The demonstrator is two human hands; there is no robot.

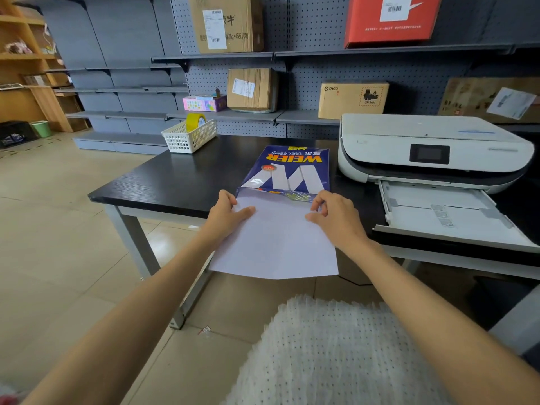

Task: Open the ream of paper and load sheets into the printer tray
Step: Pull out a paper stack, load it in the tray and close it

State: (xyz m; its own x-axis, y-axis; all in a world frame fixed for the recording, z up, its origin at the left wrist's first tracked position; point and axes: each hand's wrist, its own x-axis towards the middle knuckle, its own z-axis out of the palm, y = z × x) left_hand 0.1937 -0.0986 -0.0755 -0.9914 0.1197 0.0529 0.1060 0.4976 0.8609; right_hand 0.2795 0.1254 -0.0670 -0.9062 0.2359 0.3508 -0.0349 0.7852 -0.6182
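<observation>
A blue ream of copy paper (289,168) lies on the black table (175,182), its near end torn open. White sheets (274,241) stick out of that open end and overhang the table's front edge. My left hand (229,213) pinches the sheets' left side near the wrapper's mouth. My right hand (333,214) pinches their right side. To the right stands a white printer (432,150) with its paper tray (444,211) pulled out toward me.
A white mesh basket (190,135) holding a yellow tape roll (195,121) sits at the table's back left. Grey pegboard shelves (306,83) with cardboard boxes stand behind the table. Tiled floor spreads to the left.
</observation>
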